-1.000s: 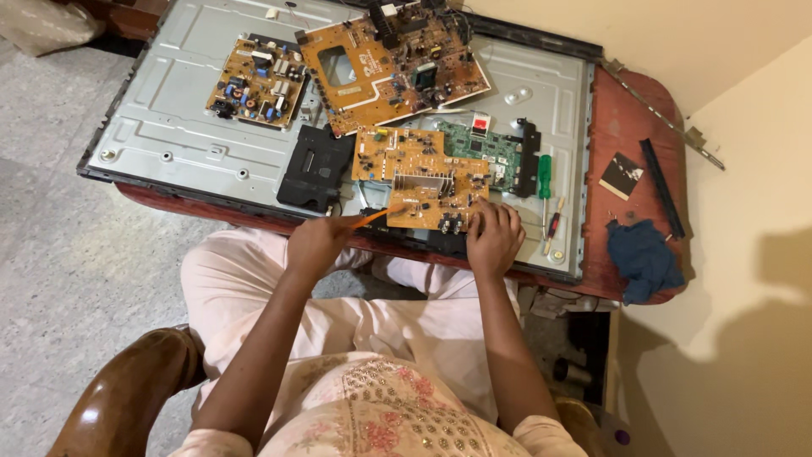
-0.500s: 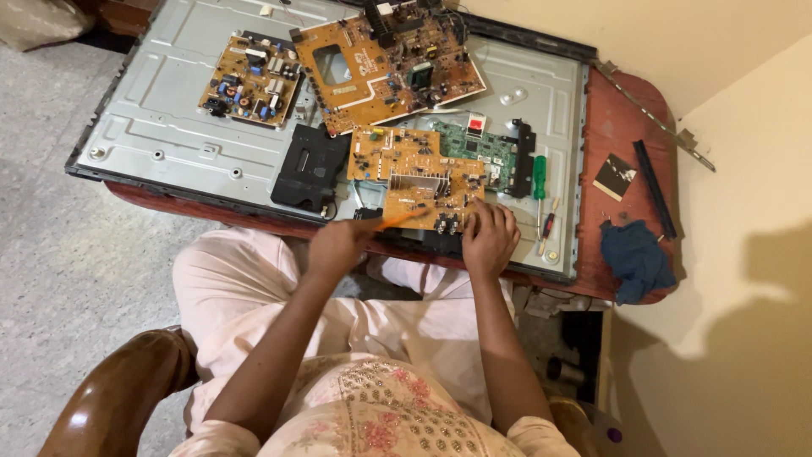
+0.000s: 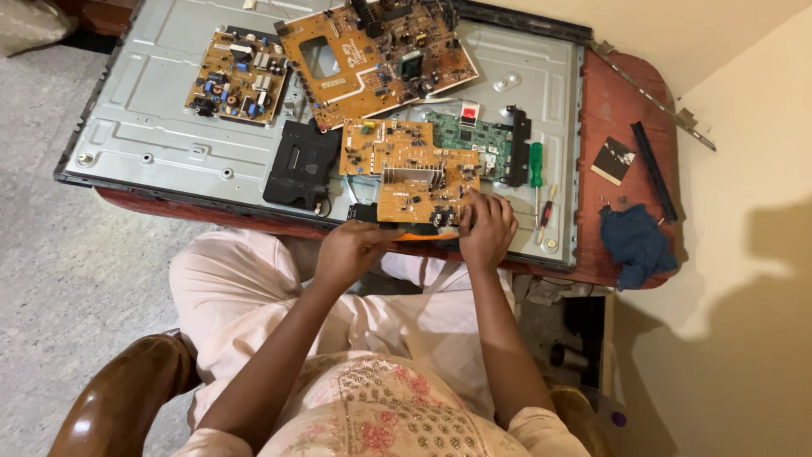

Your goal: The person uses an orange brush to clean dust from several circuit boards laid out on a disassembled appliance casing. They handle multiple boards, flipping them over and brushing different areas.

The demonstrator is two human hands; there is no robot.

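A small orange-brown circuit board [image 3: 419, 182] with a metal heat sink lies at the near edge of a large grey metal back panel [image 3: 161, 118]. My left hand [image 3: 348, 251] grips an orange-handled tool [image 3: 427, 237] that points right along the board's near edge. My right hand [image 3: 486, 228] rests on the board's near right corner, with its fingers pressing down on it. A green circuit board [image 3: 474, 135] lies just behind it.
A large brown board [image 3: 376, 59] and a smaller one [image 3: 237, 76] lie farther back on the panel, with a black box [image 3: 300, 165] between. A green-handled screwdriver [image 3: 535, 165] and small red one [image 3: 547, 211] lie right of my hand. Blue cloth [image 3: 636, 245] lies on the red table [image 3: 617, 110].
My left hand has turned the orange tool from pointing up at the board to lying along its near edge. My right hand has stayed on the board.
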